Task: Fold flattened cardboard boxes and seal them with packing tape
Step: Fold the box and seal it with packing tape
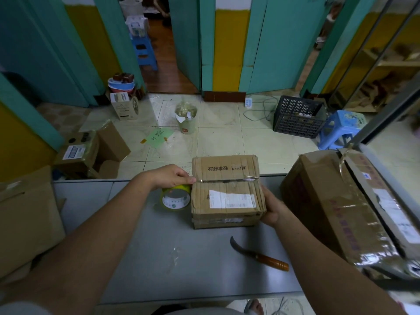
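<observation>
The box sits in the middle of the grey surface, near its far edge, flaps closed and a white label on the near flap. A strip of clear tape runs along the seam between the two top flaps, shining at its right end.

The left grip is closed over the top of a tape roll, fingers curled round it. The roll stands on edge just beside the box's left side, level with the seam. The fingertips reach the box's top left edge where the tape begins.

The right grip cups the right end of the box. Its palm lies against the side and its fingers curl round the cardboard, holding it.

A knife with a curved blade and a wooden handle lies on the surface nearer the person, apart from the box. A big box wrapped in tape stands to the right, and flat cardboard leans at the left.

On the tiled floor beyond are a full bin, a green sheet, a dark crate, a blue stool and an open carton.
</observation>
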A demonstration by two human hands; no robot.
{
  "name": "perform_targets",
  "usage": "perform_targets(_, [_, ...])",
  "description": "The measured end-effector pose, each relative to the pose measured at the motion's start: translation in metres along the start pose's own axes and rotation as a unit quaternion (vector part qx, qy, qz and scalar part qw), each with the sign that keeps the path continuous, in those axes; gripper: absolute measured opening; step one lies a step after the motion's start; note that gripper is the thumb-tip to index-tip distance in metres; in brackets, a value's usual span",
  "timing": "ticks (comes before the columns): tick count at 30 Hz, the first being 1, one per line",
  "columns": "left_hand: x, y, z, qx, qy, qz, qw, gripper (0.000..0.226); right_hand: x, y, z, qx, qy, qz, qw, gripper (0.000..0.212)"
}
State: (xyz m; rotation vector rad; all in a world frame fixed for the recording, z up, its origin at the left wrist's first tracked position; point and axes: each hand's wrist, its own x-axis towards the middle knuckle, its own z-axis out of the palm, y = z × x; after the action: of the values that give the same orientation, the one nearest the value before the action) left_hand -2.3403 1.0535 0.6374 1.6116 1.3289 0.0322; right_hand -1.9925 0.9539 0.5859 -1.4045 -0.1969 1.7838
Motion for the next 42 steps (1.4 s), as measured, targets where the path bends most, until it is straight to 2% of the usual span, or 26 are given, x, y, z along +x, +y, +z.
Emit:
perform_targets(2, [-0.001, 0.0, 0.001, -0.002, 0.001, 0.003, 1.0, 0.06, -0.005, 0.005, 0.006, 0.017, 0.032, -0.031, 0.999, 0.049])
perform_targets(5, [-0.003, 0.0, 0.001, -0.006, -0.005, 0.005, 1.0, 0.074, -0.016, 0.011, 0.016, -0.009, 0.12, -0.136, 0.983, 0.018])
perform_targets(7, [-0.004, 0.0, -0.001, -0.003, -0.009, 0.005, 1.0, 0.079, -0.021, 0.013, 0.02, -0.051, 0.138, -0.189, 0.971, 0.018])
perform_targets(10, [-0.006, 0.003, -0.003, 0.0, -0.01, 0.003, 1.0, 0.079, -0.025, 0.006, 0.014, -0.145, 0.138, -0.253, 0.946, 0.031])
perform_targets(13, [-0.007, 0.007, -0.002, -0.002, -0.009, 0.005, 1.0, 0.066, -0.038, -0.004, 0.014, -0.228, 0.124, -0.295, 0.92, 0.035])
perform_targets(18, [-0.01, 0.008, 0.003, -0.013, 0.005, 0.0, 1.0, 0.061, -0.048, 0.004, 0.022, -0.32, 0.012, -0.288, 0.903, 0.044])
perform_targets(23, [-0.017, 0.009, 0.013, -0.028, 0.032, -0.011, 0.999, 0.052, -0.038, -0.01, 0.02, -0.382, 0.023, -0.286, 0.878, 0.039])
perform_targets(25, [-0.021, 0.007, 0.021, -0.031, 0.034, -0.014, 0.999, 0.055, -0.035, -0.025, 0.019, -0.439, 0.019, -0.288, 0.851, 0.039])
perform_targets(27, [-0.025, 0.008, 0.033, -0.035, 0.05, -0.013, 0.998, 0.058, -0.028, -0.04, 0.019, -0.509, 0.029, -0.297, 0.808, 0.042])
perform_targets(29, [-0.032, 0.014, 0.049, -0.035, 0.08, 0.0, 0.996, 0.045, -0.021, -0.052, 0.018, -0.561, 0.051, -0.293, 0.772, 0.043])
perform_targets(31, [-0.037, 0.015, 0.065, -0.049, 0.108, -0.001, 0.993, 0.039, -0.019, -0.056, 0.018, -0.579, 0.074, -0.305, 0.752, 0.039])
perform_targets(33, [-0.042, 0.013, 0.079, -0.07, 0.129, -0.005, 0.989, 0.04, -0.018, -0.054, 0.02, -0.557, 0.094, -0.325, 0.759, 0.032])
perform_targets(38, [-0.057, 0.022, 0.098, -0.121, 0.169, 0.0, 0.978, 0.035, -0.011, -0.054, 0.031, -0.505, 0.102, -0.348, 0.783, 0.032])
perform_targets(42, [-0.061, 0.024, 0.11, -0.183, 0.145, -0.006, 0.972, 0.021, -0.003, -0.065, 0.033, -0.532, 0.116, -0.354, 0.76, 0.031])
